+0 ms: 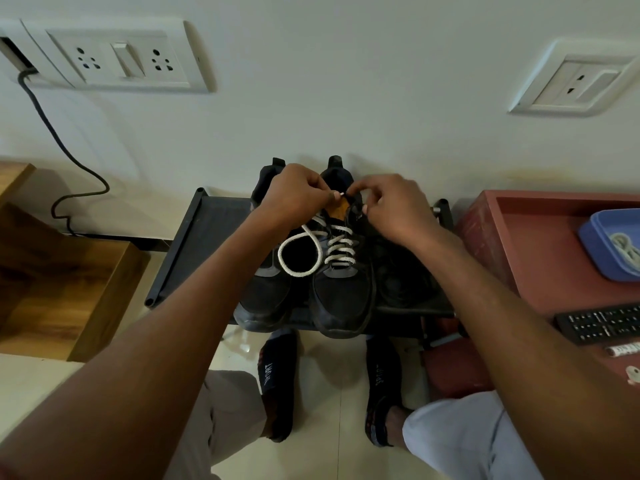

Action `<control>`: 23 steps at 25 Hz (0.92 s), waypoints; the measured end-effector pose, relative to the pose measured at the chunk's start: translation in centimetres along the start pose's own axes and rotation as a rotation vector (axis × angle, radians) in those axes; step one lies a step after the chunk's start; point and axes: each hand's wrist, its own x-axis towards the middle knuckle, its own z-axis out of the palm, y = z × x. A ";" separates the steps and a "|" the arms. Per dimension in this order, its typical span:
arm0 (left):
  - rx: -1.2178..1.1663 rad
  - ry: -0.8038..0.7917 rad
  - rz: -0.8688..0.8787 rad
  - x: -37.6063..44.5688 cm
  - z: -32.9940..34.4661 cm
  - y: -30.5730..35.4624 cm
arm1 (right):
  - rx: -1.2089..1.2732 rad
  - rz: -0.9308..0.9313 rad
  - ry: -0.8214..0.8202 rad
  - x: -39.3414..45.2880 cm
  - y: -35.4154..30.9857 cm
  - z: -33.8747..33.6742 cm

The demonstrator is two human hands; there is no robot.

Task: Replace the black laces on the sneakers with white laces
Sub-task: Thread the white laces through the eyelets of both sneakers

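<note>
Two black sneakers stand side by side on a dark rack (194,244). The right sneaker (343,292) has a white lace (341,245) threaded through several rows of eyelets. A loose loop of that lace lies over the left sneaker (263,292). My left hand (294,195) pinches the tip of the white lace near the top eyelets. My right hand (398,209) grips the upper edge of the right sneaker by its tongue. A black lace is not clearly visible.
A red table (502,244) to the right holds a blue tray (602,237) with more white lace, a remote control (602,322) and a marker. A wooden step (69,271) is left. A black cable (62,147) hangs from the wall sockets. My socked feet rest below the rack.
</note>
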 end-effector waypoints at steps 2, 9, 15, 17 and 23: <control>0.061 0.024 0.043 0.1 0.3 -0.3 | -0.094 -0.047 -0.134 -0.2 0.1 0.3; 0.309 0.006 0.109 0.5 0.7 -0.6 | -0.139 -0.078 -0.131 0.5 0.8 1.0; 0.381 0.008 0.108 -0.1 1.6 -0.7 | -0.120 -0.062 -0.222 0.6 0.8 0.3; 0.371 -0.022 0.089 -0.2 2.4 -0.7 | -0.131 -0.053 -0.229 0.5 0.8 0.0; 0.216 -0.162 0.086 0.3 2.1 -1.5 | -0.123 -0.028 -0.236 0.7 1.0 -0.3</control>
